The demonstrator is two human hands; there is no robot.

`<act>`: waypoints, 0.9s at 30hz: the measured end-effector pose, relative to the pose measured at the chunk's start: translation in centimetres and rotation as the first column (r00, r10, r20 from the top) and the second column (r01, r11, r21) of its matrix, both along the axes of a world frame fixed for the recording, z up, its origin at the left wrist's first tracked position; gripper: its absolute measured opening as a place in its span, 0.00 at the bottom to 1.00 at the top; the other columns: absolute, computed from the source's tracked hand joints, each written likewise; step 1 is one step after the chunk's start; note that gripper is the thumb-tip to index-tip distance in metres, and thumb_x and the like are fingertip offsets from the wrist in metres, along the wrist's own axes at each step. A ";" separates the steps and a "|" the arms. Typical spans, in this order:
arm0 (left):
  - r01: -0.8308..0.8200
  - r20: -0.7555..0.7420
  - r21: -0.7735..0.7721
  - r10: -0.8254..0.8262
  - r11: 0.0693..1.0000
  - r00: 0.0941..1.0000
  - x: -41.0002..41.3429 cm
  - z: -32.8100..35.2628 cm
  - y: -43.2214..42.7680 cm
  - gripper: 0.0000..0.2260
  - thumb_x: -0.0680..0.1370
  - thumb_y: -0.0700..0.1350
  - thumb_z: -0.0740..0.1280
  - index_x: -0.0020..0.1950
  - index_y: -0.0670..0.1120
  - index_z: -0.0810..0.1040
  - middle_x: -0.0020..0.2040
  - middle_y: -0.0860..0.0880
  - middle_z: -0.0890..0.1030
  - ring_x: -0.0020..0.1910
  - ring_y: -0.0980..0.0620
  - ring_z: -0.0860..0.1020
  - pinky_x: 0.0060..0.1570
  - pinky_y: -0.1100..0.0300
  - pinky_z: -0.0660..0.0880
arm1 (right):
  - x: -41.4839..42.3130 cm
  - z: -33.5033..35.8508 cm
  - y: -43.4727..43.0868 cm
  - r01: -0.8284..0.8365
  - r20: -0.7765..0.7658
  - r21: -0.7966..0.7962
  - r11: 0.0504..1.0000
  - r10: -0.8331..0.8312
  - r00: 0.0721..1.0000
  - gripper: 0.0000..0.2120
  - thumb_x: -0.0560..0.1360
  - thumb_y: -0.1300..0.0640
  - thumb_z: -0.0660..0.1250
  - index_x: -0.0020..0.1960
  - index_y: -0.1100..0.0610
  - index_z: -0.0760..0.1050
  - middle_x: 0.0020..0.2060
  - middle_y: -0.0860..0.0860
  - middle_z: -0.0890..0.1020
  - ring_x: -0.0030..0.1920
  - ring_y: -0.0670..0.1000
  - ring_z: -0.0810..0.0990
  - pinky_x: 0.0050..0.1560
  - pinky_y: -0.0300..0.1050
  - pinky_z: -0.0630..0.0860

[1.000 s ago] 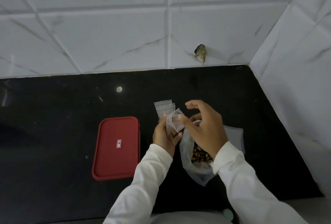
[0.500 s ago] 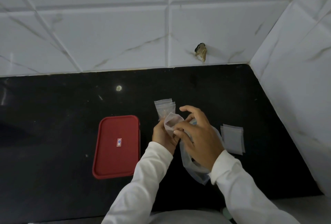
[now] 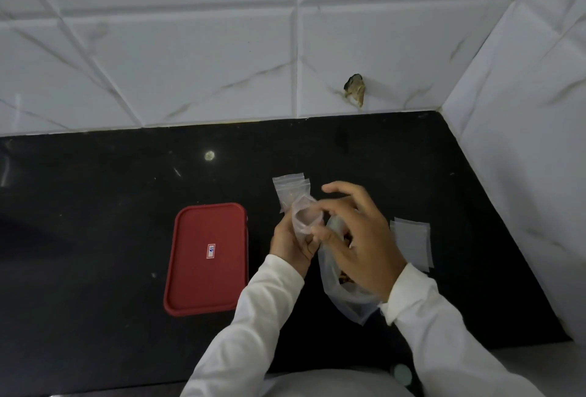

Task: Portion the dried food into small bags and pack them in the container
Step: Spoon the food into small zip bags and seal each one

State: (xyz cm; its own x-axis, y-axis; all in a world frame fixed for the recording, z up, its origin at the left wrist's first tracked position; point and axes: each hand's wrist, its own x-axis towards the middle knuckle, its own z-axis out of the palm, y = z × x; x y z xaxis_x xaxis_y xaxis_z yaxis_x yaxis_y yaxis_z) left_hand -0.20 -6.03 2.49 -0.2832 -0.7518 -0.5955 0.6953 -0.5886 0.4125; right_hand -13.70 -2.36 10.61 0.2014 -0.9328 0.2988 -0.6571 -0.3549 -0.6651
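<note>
- A white tiled wall [image 3: 190, 63] with grey veins closes the back and the right side; 1 tile low on the back wall has a chipped hole [image 3: 355, 89].
- The black desk [image 3: 95, 238] carries everything.
- Both arms, in white sleeves [image 3: 253, 317], reach forward from the bottom edge and meet near the middle of the desk.
- The red container [image 3: 207, 257] lies flat on the desk left of the hands, lid on, with a small white label on top.
- A large clear bag [image 3: 345, 298] lies on the desk under the right hand; brown dried food [image 3: 344, 279] shows inside it.
- The right hand [image 3: 358, 238] hovers palm down over the large bag, fingers half curled. Its thumb and 1 fingertip meet the mouth of the small bag, and the forefinger is lifted free. I cannot tell whether they pinch the rim or a bit of food.
- The left hand [image 3: 291, 244] is upright, its fingers wrapped round the lower part of the small bag.
- A flat pile of empty bags [image 3: 412, 241] lies on the desk just right of the right hand.
- More spare bags [image 3: 290, 190] lie just behind the left hand.
- The small bag [image 3: 306, 216] is held above the desk between the 2 hands, mouth round and open.
</note>
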 end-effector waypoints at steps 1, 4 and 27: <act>-0.014 0.004 0.023 0.014 1.000 1.000 0.0 0.1 0.1 0.10 0.80 0.48 0.64 0.56 0.43 0.79 0.45 0.44 0.81 0.35 0.52 0.82 0.28 0.63 0.78 | -0.5 0.3 0.0 0.055 0.073 -0.002 0.998 -0.055 0.996 0.09 0.78 0.50 0.66 0.56 0.51 0.79 0.63 0.44 0.71 0.53 0.42 0.77 0.51 0.33 0.75; -0.037 -0.007 0.097 0.038 0.995 0.999 0.2 -0.1 0.1 0.10 0.81 0.49 0.63 0.53 0.45 0.80 0.40 0.47 0.82 0.31 0.54 0.81 0.21 0.66 0.74 | -3.3 0.1 -0.3 0.232 0.166 0.028 0.972 -0.233 0.958 0.06 0.79 0.54 0.64 0.54 0.51 0.78 0.53 0.44 0.77 0.50 0.41 0.79 0.48 0.35 0.77; 0.005 -0.039 0.147 0.001 0.989 0.999 -1.2 -2.9 3.4 0.14 0.84 0.48 0.58 0.60 0.47 0.81 0.39 0.45 0.81 0.27 0.53 0.78 0.20 0.66 0.73 | -7.4 -8.7 1.5 0.311 -0.538 0.497 0.810 0.007 0.843 0.11 0.80 0.49 0.61 0.60 0.49 0.76 0.56 0.49 0.77 0.55 0.48 0.76 0.59 0.44 0.73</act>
